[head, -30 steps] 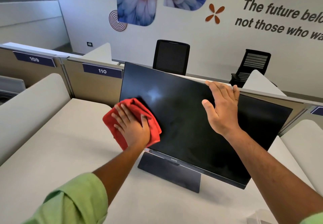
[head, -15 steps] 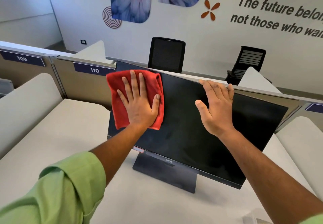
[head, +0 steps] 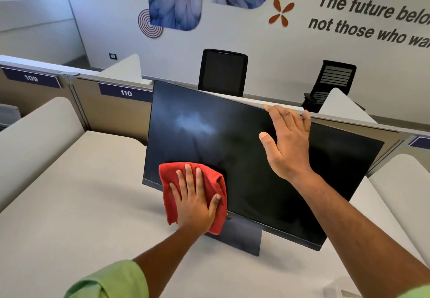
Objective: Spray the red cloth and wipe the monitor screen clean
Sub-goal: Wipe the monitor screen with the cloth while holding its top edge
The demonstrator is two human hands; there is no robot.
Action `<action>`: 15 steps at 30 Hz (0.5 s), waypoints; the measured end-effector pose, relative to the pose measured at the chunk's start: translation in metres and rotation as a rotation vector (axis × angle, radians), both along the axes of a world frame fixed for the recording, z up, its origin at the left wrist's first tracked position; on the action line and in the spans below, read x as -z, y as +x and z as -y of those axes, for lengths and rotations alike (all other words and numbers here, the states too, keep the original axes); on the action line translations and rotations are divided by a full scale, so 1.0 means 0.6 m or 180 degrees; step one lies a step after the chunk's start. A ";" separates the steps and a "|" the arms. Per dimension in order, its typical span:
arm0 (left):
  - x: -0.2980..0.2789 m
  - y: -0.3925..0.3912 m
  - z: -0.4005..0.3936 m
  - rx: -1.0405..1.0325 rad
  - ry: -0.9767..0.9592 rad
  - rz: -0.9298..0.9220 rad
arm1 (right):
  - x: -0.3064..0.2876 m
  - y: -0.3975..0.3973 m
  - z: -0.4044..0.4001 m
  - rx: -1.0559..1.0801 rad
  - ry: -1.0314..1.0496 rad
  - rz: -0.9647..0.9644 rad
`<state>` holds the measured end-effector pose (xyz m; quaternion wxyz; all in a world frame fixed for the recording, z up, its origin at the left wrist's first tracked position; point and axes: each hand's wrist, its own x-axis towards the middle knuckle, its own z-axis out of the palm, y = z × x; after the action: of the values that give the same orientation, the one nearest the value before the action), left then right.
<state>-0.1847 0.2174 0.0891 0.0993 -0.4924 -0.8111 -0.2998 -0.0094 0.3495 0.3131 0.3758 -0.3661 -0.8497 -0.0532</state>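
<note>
At lower centre of the frame the left hand [head: 194, 201], fingers straight and spread, presses the soft, limp cloth [head: 215, 187] flat on the monitor [head: 244, 153]. The right hand [head: 287, 143], fingers together and hooked over the top edge, braces the probably fragile, tippy panel.

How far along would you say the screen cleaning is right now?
Midway. The left hand presses the red cloth flat on the monitor's lower left corner; the right hand steadies its top edge. A hazy patch upper left is left to wipe.
</note>
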 end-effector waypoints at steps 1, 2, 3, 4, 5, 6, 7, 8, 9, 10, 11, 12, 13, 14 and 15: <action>-0.005 -0.007 -0.001 -0.0054 -0.0006 0.0051 | 0.000 0.000 0.000 0.0000 -0.0018 -0.0004; -0.010 -0.017 -0.002 -0.0157 0.0007 0.0138 | -0.001 0.000 0.001 0.0006 -0.0031 -0.0010; -0.014 -0.030 -0.004 -0.0315 0.0039 0.0251 | -0.002 -0.001 0.003 0.0010 -0.0036 -0.0016; -0.019 -0.046 -0.005 -0.0488 0.0081 0.0391 | -0.002 -0.002 0.005 0.0009 -0.0034 -0.0017; -0.024 -0.064 -0.007 -0.0628 0.0129 0.0555 | -0.002 -0.001 0.005 0.0008 -0.0030 -0.0014; -0.028 -0.082 -0.008 -0.0736 0.0175 0.0720 | -0.002 0.000 0.004 0.0007 -0.0034 -0.0013; -0.033 -0.099 -0.009 -0.0830 0.0217 0.0869 | -0.002 0.000 0.003 0.0002 -0.0048 -0.0017; -0.037 -0.113 -0.010 -0.0925 0.0274 0.1016 | -0.003 0.000 0.001 0.0003 -0.0059 -0.0021; -0.040 -0.123 -0.012 -0.1018 0.0345 0.1185 | -0.003 -0.001 0.000 0.0009 -0.0061 -0.0018; -0.042 -0.128 -0.014 -0.1111 0.0430 0.1385 | -0.002 -0.003 0.000 0.0014 -0.0055 -0.0011; -0.045 -0.128 -0.017 -0.1201 0.0509 0.1595 | -0.001 -0.005 0.000 0.0019 -0.0042 -0.0009; -0.049 -0.122 -0.020 -0.1274 0.0562 0.1783 | 0.000 -0.006 0.000 0.0027 -0.0026 -0.0010; -0.053 -0.113 -0.022 -0.1314 0.0578 0.1934 | 0.001 -0.006 0.000 0.0036 -0.0017 -0.0008; -0.056 -0.101 -0.023 -0.1323 0.0572 0.2052 | 0.001 -0.005 0.000 0.0043 -0.0018 -0.0003; -0.057 -0.088 -0.023 -0.1314 0.0559 0.2140 | 0.001 -0.004 0.001 0.0048 -0.0027 -0.0001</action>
<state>-0.2377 0.2314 0.1235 -0.0717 -0.1834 -0.8515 -0.4861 -0.0120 0.3487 0.3126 0.3739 -0.3740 -0.8471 -0.0524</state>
